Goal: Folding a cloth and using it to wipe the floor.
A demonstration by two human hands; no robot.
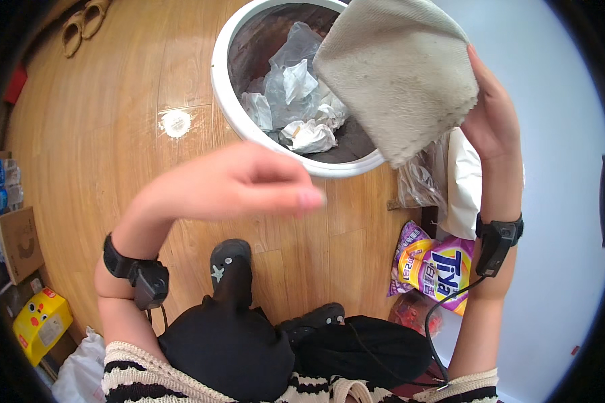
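Honey-brown wood-plank flooring [101, 174] spreads across the room, catching a bright, round light reflection [177, 123] left of centre, while a smooth, pale bluish-white wall [558, 174] runs along the right side.

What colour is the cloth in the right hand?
Greyish beige with small dark spots; the head view shows the cloth best, in the right hand.

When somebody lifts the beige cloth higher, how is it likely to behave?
The beige cloth would probably flop, since soft creases cross its upper part. It seems light for its size: the right hand alone holds it up. Its matte, textured face suggests little slipperiness.
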